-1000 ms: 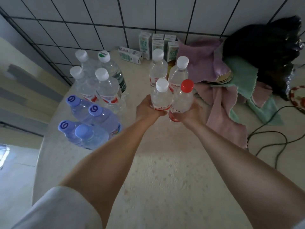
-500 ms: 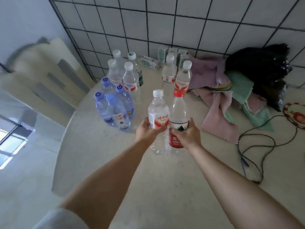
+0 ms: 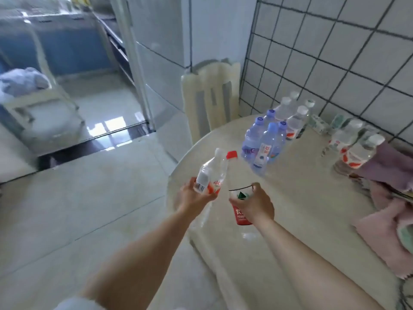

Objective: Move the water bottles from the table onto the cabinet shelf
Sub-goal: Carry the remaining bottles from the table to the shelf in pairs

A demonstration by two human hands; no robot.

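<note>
A clear plastic bottle with a white cap and red-white label (image 3: 211,173) is gripped by the left hand (image 3: 194,196), fingers curled round its lower part, and it is tilted. A clear plastic bottle with a red cap and red label (image 3: 237,186) is held in the same way by the right hand (image 3: 254,203). Both are lifted above the edge of the round pale table (image 3: 290,220). The cabinet shelf cannot be made out with certainty. On the table are left four blue-capped bottles (image 3: 264,139) and several white-capped bottles (image 3: 295,117), so most of the task is judged as not yet done.
</note>
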